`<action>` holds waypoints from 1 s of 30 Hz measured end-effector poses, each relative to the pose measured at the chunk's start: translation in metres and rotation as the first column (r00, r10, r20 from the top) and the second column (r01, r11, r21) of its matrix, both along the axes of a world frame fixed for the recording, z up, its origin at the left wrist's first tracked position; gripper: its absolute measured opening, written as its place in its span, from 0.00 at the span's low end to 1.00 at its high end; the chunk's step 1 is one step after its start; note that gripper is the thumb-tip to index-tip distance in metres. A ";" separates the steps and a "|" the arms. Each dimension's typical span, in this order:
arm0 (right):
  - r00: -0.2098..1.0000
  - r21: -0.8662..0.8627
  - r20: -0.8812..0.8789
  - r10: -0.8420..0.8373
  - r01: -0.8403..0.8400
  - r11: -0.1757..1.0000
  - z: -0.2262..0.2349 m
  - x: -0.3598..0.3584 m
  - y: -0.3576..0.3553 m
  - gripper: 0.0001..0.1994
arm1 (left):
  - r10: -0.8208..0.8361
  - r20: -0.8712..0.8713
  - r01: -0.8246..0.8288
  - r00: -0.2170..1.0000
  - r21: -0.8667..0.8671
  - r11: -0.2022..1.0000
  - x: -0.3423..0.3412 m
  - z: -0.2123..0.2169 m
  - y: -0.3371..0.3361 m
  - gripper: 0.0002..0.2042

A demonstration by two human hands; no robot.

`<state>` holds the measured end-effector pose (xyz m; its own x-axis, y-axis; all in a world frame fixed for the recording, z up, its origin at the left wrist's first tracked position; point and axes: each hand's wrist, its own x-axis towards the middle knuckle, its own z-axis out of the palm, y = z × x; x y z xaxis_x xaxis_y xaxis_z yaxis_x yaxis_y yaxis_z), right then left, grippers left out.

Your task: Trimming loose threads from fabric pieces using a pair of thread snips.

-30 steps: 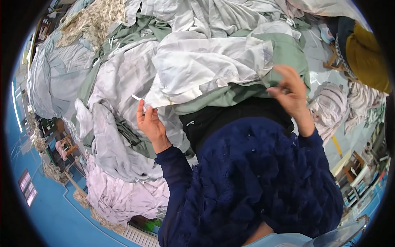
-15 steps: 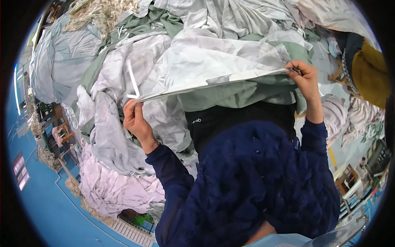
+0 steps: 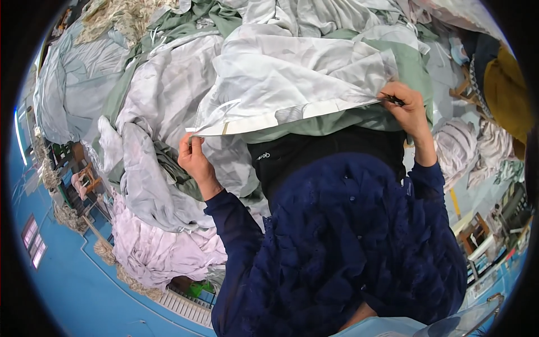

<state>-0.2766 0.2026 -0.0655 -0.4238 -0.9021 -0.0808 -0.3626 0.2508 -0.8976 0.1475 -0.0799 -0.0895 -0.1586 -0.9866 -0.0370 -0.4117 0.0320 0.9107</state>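
Observation:
A large white and green cloth (image 3: pixel 292 62), probably bed linen, is stretched across my front, its hemmed edge running between my hands. My left hand (image 3: pixel 196 165) pinches the left corner of that hem, close to a loose white tape (image 3: pixel 226 105). On the other side, my right hand (image 3: pixel 407 108) is closed on the hem's right part. A small dark tool (image 3: pixel 394 100), which looks like thread snips, sticks out among those fingers. Below the hem the green side (image 3: pixel 337 123) of the cloth hangs over my black apron (image 3: pixel 314 151).
Heaped pale cloth (image 3: pixel 168 78) spreads ahead and to the left, with pink cloth (image 3: pixel 163 247) lower down. At right stand a brown-yellow draped item (image 3: pixel 505 95) and wooden stool parts (image 3: pixel 465 87). Blue floor (image 3: pixel 73 275) shows at lower left.
The hem has tipped so more of its white band faces me. My left hand has moved slightly right, and the dark tool in my right hand now shows clearly. The white tape has dropped flatter.

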 end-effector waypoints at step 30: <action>1.000 0.047 -0.024 -0.010 0.011 0.999 0.038 0.037 -0.001 0.17 | 0.420 -0.422 0.319 0.803 0.901 0.294 -0.198 0.015 0.140 0.04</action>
<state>-0.2393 0.2017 -0.0279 -0.4353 -0.8932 -0.1128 -0.3810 0.2963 -0.8758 -0.0506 0.0600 -0.0746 -0.4612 -0.3250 -0.8256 0.1373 -0.9454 0.2955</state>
